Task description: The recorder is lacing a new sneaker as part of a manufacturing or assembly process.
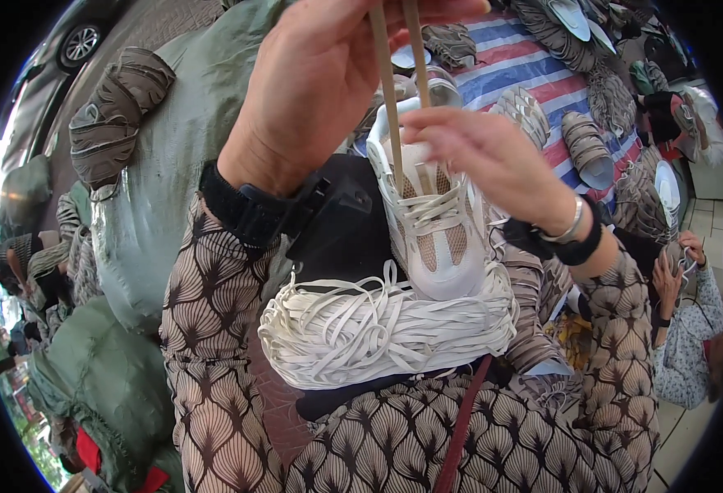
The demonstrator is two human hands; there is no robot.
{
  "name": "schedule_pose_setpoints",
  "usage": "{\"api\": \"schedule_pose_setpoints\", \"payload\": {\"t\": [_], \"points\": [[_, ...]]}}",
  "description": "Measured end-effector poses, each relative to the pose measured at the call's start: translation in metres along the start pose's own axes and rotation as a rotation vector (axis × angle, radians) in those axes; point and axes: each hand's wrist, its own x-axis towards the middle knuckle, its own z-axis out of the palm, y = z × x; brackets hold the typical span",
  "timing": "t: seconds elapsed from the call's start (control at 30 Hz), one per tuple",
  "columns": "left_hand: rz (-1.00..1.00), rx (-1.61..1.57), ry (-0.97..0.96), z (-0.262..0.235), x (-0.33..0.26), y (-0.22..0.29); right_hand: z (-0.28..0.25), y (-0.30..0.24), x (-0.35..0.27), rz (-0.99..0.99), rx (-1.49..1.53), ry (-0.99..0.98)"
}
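Note:
A white and beige sneaker point(442, 234) with tan mesh panels sits toe toward me, partly laced. Two long strands of beige shoelace point(387, 99) rise from it. My left hand point(320, 74) is raised at the top with the strands drawn up taut at its fingers; its fingertips are partly cut off by the view. Over the sneaker's tongue is my right hand point(501, 160), its smeared fingertips at the right-hand strand, so its grip is unclear. Under the toe, across my lap, lies a thick bundle of off-white shoelaces point(378, 329) with loose loops on top.
Stacked beige shoe uppers point(587, 148) lie on a striped sheet point(534, 70) to the right. More shoe uppers point(119, 115) rest on a large green-wrapped bale point(172, 156) at left. Another person point(690, 329) handles a lace at far right. A parked car point(70, 57) stands upper left.

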Motion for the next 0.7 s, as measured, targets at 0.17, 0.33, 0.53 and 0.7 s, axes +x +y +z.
{"api": "schedule_pose_setpoints", "payload": {"t": [0.17,0.33,0.53,0.7], "points": [[0.126,0.155,-0.084,-0.041,0.004,0.032,-0.052,-0.042,0.022,-0.143,0.770,-0.026],[-0.040,-0.394,0.180,-0.172,-0.053,0.057,-0.213,0.025,-0.008,0.053,1.491,0.198],[0.017,-0.169,0.757,-0.369,-0.223,0.114,-0.399,0.194,-0.176,0.252,1.208,0.799],[0.031,-0.198,1.255,-0.457,-0.326,0.115,-0.456,0.234,-0.266,0.405,1.173,0.884]]}}
